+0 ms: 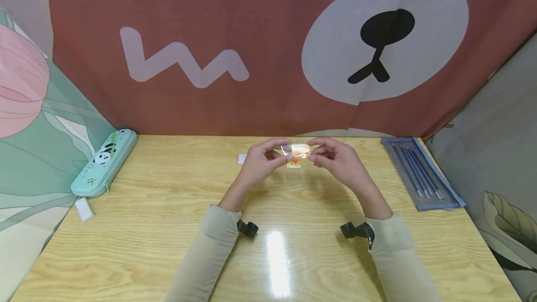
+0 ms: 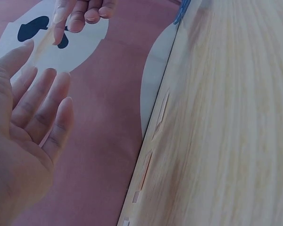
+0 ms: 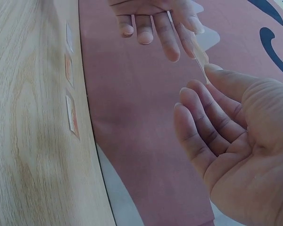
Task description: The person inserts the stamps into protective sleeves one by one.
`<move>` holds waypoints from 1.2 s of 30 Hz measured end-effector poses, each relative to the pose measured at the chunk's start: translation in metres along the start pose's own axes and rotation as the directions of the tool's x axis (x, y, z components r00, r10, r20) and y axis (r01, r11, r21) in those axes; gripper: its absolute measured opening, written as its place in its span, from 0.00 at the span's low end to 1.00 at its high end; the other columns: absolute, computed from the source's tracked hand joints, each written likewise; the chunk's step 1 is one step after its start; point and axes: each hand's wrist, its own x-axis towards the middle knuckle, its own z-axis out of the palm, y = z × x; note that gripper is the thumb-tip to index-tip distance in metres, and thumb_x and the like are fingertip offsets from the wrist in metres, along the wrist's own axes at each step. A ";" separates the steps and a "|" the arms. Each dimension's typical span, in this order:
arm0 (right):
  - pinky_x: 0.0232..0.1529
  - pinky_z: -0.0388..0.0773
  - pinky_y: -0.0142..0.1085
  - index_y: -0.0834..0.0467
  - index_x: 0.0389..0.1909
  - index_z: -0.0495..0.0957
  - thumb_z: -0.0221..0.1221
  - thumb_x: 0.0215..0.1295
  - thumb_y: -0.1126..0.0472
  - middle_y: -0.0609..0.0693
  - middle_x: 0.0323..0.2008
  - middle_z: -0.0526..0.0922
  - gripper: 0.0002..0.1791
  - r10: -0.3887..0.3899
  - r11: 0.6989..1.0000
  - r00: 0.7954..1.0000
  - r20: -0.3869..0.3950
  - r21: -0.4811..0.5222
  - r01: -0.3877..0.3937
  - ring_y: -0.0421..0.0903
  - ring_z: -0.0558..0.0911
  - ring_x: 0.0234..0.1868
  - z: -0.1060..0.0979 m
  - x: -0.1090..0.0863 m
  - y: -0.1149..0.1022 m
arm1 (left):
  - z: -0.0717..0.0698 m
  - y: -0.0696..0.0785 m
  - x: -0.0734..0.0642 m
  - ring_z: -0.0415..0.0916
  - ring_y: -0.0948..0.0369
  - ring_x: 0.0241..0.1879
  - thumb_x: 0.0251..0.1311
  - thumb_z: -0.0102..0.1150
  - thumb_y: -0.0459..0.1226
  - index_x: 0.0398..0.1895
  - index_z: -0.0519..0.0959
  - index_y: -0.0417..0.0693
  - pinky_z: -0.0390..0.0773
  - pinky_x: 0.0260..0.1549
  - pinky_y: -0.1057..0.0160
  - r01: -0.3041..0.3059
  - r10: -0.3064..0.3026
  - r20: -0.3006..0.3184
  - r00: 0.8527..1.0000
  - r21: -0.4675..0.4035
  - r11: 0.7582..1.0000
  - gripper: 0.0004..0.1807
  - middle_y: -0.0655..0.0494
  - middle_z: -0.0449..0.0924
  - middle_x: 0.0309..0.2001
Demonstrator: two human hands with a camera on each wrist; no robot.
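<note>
Above the far part of the table, both hands hold a small, thin, see-through piece with white and orange print. The left hand pinches its left end between thumb and forefinger. At the opposite end, the right hand pinches it the same way. The wrist views show the piece edge-on, and the other fingers of each hand are spread loosely away from it. Below the hands lies a small orange-and-white card. A small white card is partly seen beside the left hand.
Flat pieces, one of them orange and white, lie in a row near the table's back edge. A mint panda pencil case with a white tag sits at left. At right is a blue mesh pouch holding several pencils. Printed cloth hangs behind.
</note>
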 end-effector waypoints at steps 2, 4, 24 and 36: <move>0.39 0.83 0.36 0.49 0.58 0.80 0.65 0.69 0.53 0.50 0.39 0.88 0.18 -0.001 1.000 1.000 -0.002 -0.003 0.001 0.58 0.86 0.40 0.000 0.000 -0.001 | 0.000 0.000 0.000 0.85 0.62 0.36 0.60 0.72 0.44 0.56 0.84 0.57 0.80 0.29 0.66 0.003 -0.003 -0.002 1.000 -0.004 1.000 0.20 0.58 0.84 0.47; 0.39 0.83 0.36 0.48 0.58 0.80 0.65 0.69 0.53 0.50 0.39 0.88 0.18 -0.003 1.000 1.000 -0.005 -0.007 0.003 0.56 0.87 0.38 0.000 0.000 -0.001 | 0.001 0.000 0.000 0.85 0.62 0.36 0.61 0.72 0.44 0.56 0.84 0.57 0.80 0.29 0.66 0.004 -0.004 0.000 1.000 -0.008 1.000 0.20 0.58 0.84 0.48; 0.43 0.87 0.38 0.52 0.62 0.78 0.62 0.72 0.52 0.57 0.44 0.87 0.21 0.048 0.986 0.998 0.047 0.154 -0.055 0.45 0.88 0.36 0.000 0.000 -0.001 | 0.003 -0.001 -0.001 0.87 0.46 0.35 0.62 0.71 0.43 0.56 0.84 0.57 0.86 0.35 0.47 -0.008 0.008 -0.004 1.000 -0.052 0.999 0.19 0.49 0.88 0.39; 0.40 0.88 0.35 0.73 0.63 0.72 0.55 0.77 0.59 0.44 0.36 0.89 0.23 0.188 0.831 0.971 0.147 0.504 -0.237 0.38 0.89 0.33 0.009 0.001 -0.001 | 0.006 0.000 -0.001 0.86 0.38 0.37 0.62 0.71 0.40 0.57 0.82 0.51 0.84 0.33 0.65 -0.050 0.051 0.037 0.998 -0.040 0.998 0.20 0.49 0.89 0.39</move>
